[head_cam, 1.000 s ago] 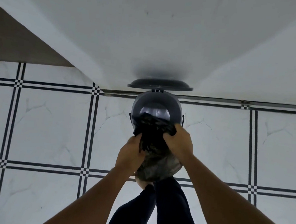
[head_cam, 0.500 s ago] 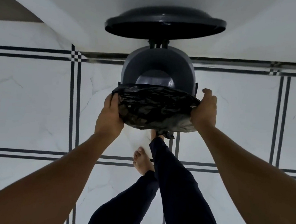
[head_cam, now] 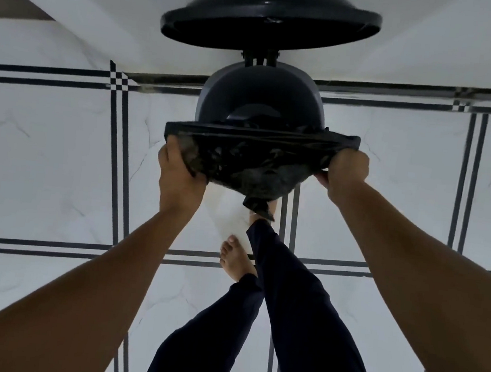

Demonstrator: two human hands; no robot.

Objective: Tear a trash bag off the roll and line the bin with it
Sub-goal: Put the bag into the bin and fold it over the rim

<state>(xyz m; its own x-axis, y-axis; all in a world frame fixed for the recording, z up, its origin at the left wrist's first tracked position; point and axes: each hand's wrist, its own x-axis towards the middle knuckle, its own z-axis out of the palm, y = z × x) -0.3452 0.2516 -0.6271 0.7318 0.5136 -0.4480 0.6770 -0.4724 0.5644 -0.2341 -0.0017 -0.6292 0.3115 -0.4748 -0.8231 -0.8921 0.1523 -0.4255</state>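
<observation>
Black plastic trash bag (head_cam: 250,159) stretches sideways across the bin (head_cam: 261,97)'s near rim, left hand (head_cam: 179,173) and right hand (head_cam: 347,174) gripping its opposite ends, equally near.

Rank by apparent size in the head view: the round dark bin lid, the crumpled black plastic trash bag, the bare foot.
1. Round dark bin lid and crumpled black plastic trash bag: similar spread, too close to rank; the bag is nearer the camera.
2. Bare foot: clearly smallest.
</observation>
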